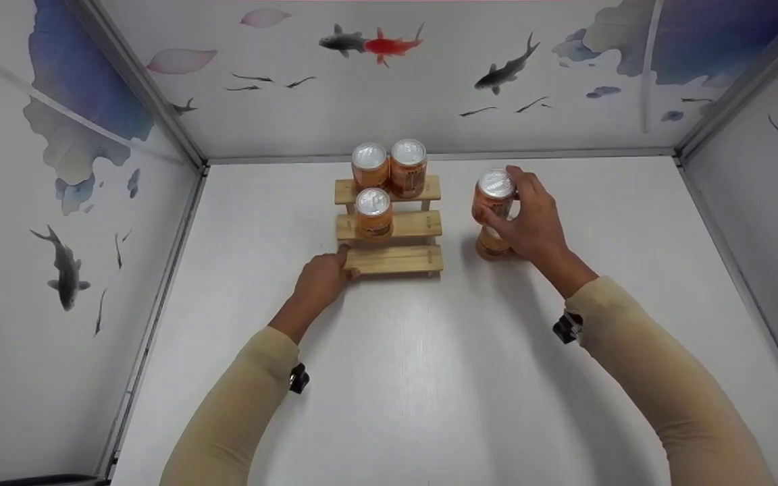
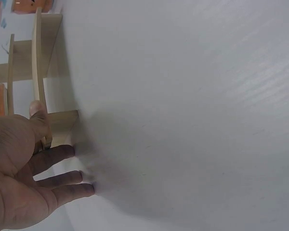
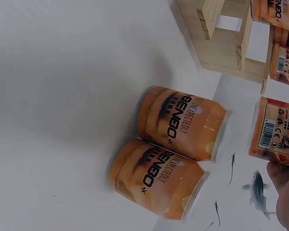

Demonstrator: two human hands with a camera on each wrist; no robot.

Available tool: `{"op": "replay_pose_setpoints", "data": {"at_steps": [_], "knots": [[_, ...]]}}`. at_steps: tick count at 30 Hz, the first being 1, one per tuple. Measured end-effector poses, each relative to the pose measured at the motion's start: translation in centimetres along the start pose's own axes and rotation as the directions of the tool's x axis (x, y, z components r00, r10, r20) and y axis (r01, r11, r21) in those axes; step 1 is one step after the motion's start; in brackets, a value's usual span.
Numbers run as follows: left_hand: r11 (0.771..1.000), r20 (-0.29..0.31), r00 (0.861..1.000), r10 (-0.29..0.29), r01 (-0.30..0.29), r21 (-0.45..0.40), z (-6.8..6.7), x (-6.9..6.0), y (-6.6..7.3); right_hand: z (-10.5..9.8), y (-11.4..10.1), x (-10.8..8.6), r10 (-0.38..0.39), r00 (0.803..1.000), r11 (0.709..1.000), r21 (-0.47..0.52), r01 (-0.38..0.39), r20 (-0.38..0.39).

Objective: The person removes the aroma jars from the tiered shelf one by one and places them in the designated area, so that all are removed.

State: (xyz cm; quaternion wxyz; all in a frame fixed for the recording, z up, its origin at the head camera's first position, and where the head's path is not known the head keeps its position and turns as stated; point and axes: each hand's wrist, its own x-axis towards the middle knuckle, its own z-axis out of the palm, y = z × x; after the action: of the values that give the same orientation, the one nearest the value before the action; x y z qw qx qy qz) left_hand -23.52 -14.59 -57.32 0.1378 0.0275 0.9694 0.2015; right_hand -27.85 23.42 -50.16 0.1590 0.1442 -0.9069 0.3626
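A three-step wooden rack (image 1: 394,259) stands on the table, and my left hand (image 1: 322,278) pinches the left end of its lowest step. In the left wrist view the thumb (image 2: 37,109) lies on the board, with the other fingers spread below it. An orange can with a silver top (image 1: 495,187) is held up off the table by my right hand (image 1: 536,223). Below it stand two like cans (image 3: 180,122) side by side, mostly hidden in the head view. Two cans (image 1: 408,169) sit on the top step and one can (image 1: 374,214) on the middle step.
A white tabletop (image 1: 402,378) spreads around the rack. White panels painted with fish (image 1: 389,81) rise at the back and both sides, with grey metal edging (image 1: 166,88) where they meet.
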Motion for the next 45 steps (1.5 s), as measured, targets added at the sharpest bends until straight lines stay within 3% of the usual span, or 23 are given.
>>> {"op": "replay_pose_setpoints", "data": {"at_steps": [14, 22, 23, 29, 30, 45], "knots": [[0.999, -0.012, 1.0, 0.009, -0.008, 0.036, 0.1, 0.1, 0.0, -1.1, 1.2, -0.4, 0.014, 0.999, 1.0, -0.023, -0.015, -0.031], [0.999, -0.016, 0.999, 0.029, -0.029, 0.015, -0.1, -0.1, 0.1, -1.8, 2.0, -0.9, -0.026, 0.998, 0.999, -0.049, 0.024, -0.056], [0.999, -0.032, 0.998, 0.048, -0.047, 0.009, 0.6, 0.6, -0.8, -1.9, 2.1, -1.0, -0.03, 0.998, 0.998, -0.051, 0.027, -0.058], [0.998, -0.059, 0.997, 0.058, -0.057, 0.013, 0.8, 0.7, -1.0, -2.4, 2.6, -1.4, -0.033, 0.997, 0.998, -0.053, 0.029, -0.075], [0.999, -0.045, 0.998, 0.04, -0.039, 0.014, 0.1, 0.1, -0.2, -2.5, 2.7, -1.4, -0.031, 0.997, 0.998, -0.052, 0.027, -0.077], [1.0, -0.021, 0.999, 0.025, -0.025, 0.01, 0.1, 0.1, -0.2, -3.7, 3.8, -1.7, -0.008, 0.994, 0.997, -0.071, 0.0, -0.109]]}}
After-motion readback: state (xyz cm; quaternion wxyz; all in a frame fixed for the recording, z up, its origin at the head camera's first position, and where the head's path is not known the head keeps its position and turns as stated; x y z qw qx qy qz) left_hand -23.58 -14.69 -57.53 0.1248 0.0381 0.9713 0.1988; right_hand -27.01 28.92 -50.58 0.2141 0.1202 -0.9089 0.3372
